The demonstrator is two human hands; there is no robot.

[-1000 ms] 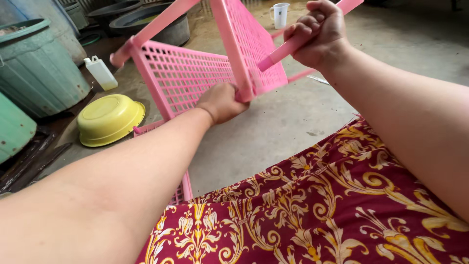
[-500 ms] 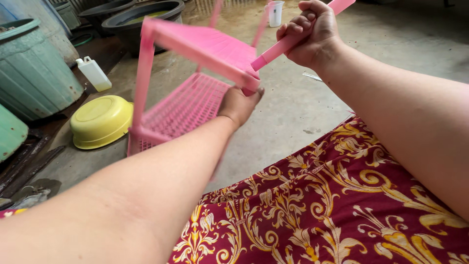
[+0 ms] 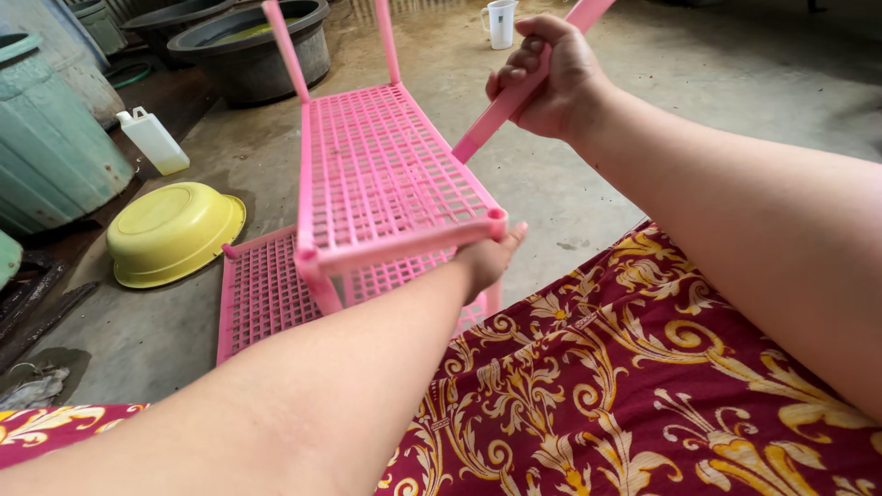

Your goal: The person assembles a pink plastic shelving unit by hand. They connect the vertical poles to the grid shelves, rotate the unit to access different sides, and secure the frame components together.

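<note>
Tilted up half a second ago, the pink rack (image 3: 386,174) now sits level, its upper shelf turned flat toward the camera with two posts rising at the far end. Left hand (image 3: 487,262) grips the shelf's near right corner from below, fingers closed around the post there. Right hand (image 3: 547,78) is clenched on a loose pink tube (image 3: 487,124) held slanting above the shelf's right edge, apart from it. Beneath lies the lower shelf (image 3: 262,294) on the concrete floor (image 3: 588,184). Left of it a yellow basin (image 3: 170,231) rests upside down, near a white jug (image 3: 152,140) and a green bin (image 3: 46,156).
</note>
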